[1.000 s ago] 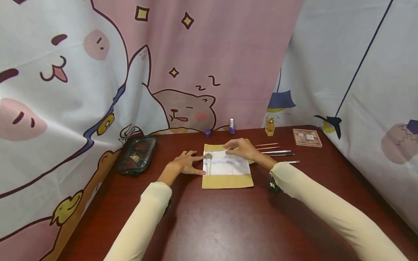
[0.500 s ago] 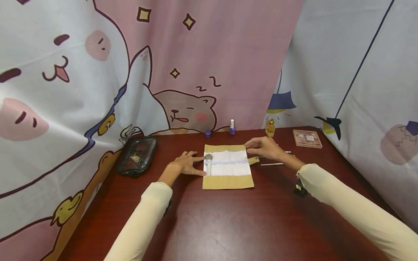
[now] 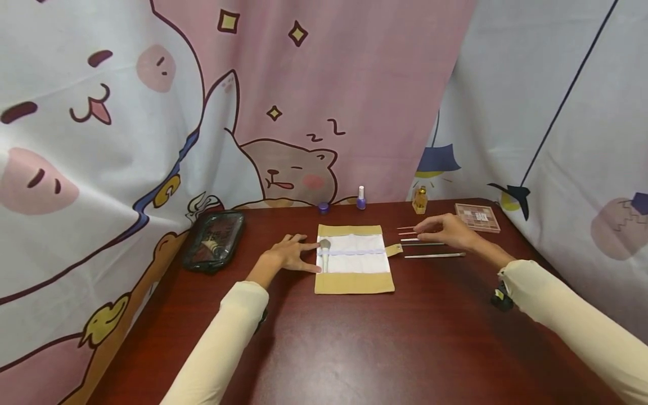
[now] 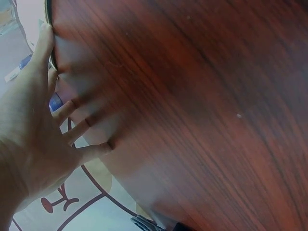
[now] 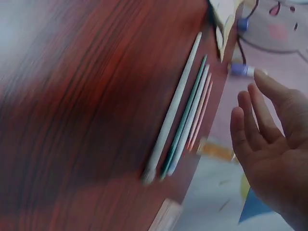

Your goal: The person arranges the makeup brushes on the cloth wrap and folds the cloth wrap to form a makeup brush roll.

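A yellow and white cloth brush roll lies unfolded on the table. At its left edge a white makeup brush sits upright in the pocket strip. My left hand rests with spread fingers on the table, thumb and index touching that edge; in the left wrist view the left hand has its fingertips on the wood. My right hand hovers over several thin brushes laid in a row, among them a white brush and a dark green one. In the right wrist view the right hand holds nothing, fingers loosely bent.
At the left lies a black clear-topped pouch. Along the back stand a small purple jar, purple nail polish and a gold bottle. An eyeshadow palette lies at the back right. A printed curtain surrounds the table.
My right hand has moved right, from above the brush roll to above the row of thin brushes. My left hand stays at the roll's left edge.
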`<action>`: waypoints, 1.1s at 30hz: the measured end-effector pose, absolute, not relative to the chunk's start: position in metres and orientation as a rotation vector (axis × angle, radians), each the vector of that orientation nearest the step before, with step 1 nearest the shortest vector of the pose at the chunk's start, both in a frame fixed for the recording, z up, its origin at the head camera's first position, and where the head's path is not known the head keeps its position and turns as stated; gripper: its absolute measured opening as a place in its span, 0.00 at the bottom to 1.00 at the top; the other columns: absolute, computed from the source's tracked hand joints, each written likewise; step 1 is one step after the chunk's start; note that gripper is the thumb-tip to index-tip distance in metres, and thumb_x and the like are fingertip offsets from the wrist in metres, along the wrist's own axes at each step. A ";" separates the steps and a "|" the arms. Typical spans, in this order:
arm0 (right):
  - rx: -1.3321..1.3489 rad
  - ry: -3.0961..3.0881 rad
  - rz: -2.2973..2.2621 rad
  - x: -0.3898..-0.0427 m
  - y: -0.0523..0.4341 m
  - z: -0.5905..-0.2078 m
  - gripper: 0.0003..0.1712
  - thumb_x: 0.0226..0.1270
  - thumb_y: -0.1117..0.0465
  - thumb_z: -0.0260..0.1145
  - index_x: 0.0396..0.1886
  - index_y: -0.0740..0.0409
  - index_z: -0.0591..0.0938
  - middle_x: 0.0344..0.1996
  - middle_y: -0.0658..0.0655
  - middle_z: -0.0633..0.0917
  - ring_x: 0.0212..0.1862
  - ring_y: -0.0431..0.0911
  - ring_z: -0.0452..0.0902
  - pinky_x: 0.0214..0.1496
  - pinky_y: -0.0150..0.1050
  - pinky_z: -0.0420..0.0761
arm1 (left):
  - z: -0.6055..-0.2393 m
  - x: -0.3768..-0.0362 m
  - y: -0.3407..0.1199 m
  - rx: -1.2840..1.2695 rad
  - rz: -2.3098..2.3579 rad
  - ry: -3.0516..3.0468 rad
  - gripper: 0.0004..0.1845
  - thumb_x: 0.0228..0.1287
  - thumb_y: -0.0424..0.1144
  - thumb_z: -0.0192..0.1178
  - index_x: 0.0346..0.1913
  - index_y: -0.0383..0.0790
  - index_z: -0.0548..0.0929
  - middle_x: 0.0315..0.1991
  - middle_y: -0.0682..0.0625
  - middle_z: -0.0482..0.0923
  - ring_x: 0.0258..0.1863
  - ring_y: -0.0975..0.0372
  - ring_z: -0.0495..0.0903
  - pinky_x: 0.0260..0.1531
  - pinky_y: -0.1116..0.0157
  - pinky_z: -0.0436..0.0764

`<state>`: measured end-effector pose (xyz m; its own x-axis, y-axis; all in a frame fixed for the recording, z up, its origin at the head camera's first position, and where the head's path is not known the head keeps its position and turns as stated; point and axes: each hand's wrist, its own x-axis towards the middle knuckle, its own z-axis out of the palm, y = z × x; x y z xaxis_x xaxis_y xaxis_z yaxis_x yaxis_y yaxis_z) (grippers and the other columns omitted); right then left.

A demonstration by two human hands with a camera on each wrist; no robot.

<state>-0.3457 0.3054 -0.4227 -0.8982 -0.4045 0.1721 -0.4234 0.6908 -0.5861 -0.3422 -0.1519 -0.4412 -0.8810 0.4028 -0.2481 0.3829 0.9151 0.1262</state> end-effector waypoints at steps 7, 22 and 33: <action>0.687 -2.963 0.931 -0.345 0.342 -0.432 0.14 0.64 0.57 0.79 0.47 0.57 0.92 0.45 0.56 0.91 0.52 0.55 0.85 0.48 0.38 0.82 | -0.443 -0.341 -0.156 0.567 0.103 2.799 0.46 0.60 0.75 0.62 0.80 0.68 0.63 0.83 0.46 0.52 0.80 0.45 0.52 0.68 0.38 0.67; 0.613 -3.001 0.828 -0.338 0.392 -0.455 0.15 0.52 0.56 0.85 0.39 0.55 0.93 0.40 0.53 0.92 0.45 0.36 0.81 0.45 0.30 0.78 | -0.439 -0.343 -0.159 0.582 0.087 2.797 0.46 0.60 0.75 0.62 0.80 0.68 0.63 0.82 0.46 0.52 0.79 0.46 0.54 0.68 0.38 0.68; 0.697 -3.052 0.850 -0.332 0.404 -0.457 0.09 0.62 0.60 0.79 0.39 0.59 0.92 0.37 0.54 0.91 0.38 0.39 0.82 0.39 0.32 0.81 | -0.442 -0.343 -0.154 0.582 0.079 2.806 0.47 0.59 0.77 0.60 0.80 0.70 0.61 0.83 0.47 0.52 0.79 0.47 0.54 0.67 0.37 0.67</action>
